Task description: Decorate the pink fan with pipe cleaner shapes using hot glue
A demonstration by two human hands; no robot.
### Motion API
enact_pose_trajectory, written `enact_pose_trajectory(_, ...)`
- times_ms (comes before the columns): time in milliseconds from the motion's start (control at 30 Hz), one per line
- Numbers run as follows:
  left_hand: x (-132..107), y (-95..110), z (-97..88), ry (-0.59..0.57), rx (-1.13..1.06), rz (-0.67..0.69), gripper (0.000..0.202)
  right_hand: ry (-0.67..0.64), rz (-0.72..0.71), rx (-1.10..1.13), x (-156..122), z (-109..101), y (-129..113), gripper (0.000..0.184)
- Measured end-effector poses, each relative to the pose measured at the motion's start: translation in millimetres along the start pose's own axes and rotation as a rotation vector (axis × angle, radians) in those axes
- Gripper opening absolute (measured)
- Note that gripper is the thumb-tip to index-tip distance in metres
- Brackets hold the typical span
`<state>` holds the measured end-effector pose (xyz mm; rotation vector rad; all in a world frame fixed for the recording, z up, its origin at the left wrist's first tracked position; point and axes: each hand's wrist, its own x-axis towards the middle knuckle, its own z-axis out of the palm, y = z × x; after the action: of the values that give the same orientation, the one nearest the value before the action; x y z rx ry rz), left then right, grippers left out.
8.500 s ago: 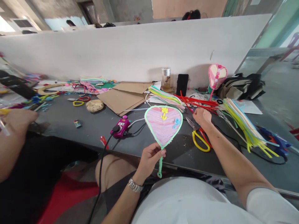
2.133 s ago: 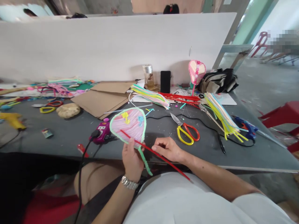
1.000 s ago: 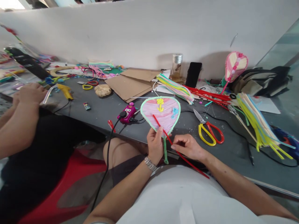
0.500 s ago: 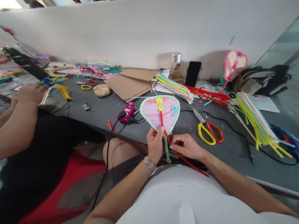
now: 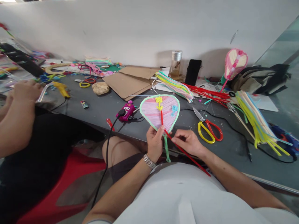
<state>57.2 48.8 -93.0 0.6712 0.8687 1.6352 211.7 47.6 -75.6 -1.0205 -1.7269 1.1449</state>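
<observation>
My left hand grips the base of a pink teardrop-shaped fan edged in pale green, thumb pressed on its lower tip; the green handle hangs below. A yellow knot and a small blue ornament sit on the fan's face. My right hand pinches a long red pipe cleaner. It lies up the middle of the fan to just under the yellow knot, and its free end trails down over my white shirt.
Yellow and red scissors lie right of the fan. A magenta glue gun with a black cord sits left. Bundles of red and yellow pipe cleaners, cardboard, a jar, a phone. Another person's hand works at left.
My right hand took a red pipe cleaner from the table, brought it to the fan and swung its tip from slanting to upright along the fan's middle. The fan stayed in my left hand.
</observation>
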Motion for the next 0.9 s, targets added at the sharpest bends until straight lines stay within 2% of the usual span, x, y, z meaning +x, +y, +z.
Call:
enact_pose_trajectory(67,-1,4,4.7,-0.005,-0.018,-0.031,0.028,0.275,0.084,0.085,8,-3,-3,0.029)
enact_pose_trajectory(133,-3,8,11.4,-0.031,-0.031,-0.076,0.03,0.419,0.167,0.257,20,-5,-10,0.031)
enact_pose_trajectory(167,-5,10,15.2,-0.053,-0.037,-0.095,0.031,0.409,0.201,0.363,26,-5,-14,0.034)
enact_pose_trajectory(233,-8,12,22.8,-0.103,-0.041,-0.114,0.03,0.309,0.247,0.54,36,-3,-24,0.037)
enact_pose_trajectory(300,-10,13,29.4,-0.151,-0.034,-0.119,0.026,0.274,0.265,0.602,44,1,-33,0.037)
enact_pose_trajectory(500,-8,14,37.8,-0.182,-0.002,-0.17,0.029,0.419,0.294,0.663,49,6,-35,0.031)
enact_pose_trajectory(667,-6,16,40.4,-0.182,0.018,-0.26,0.035,0.431,0.326,0.676,50,2,-28,0.026)
enact_pose_trajectory(900,-3,16,41.1,-0.194,0.105,-0.293,0.035,0.455,0.308,0.722,53,1,-18,0.027)
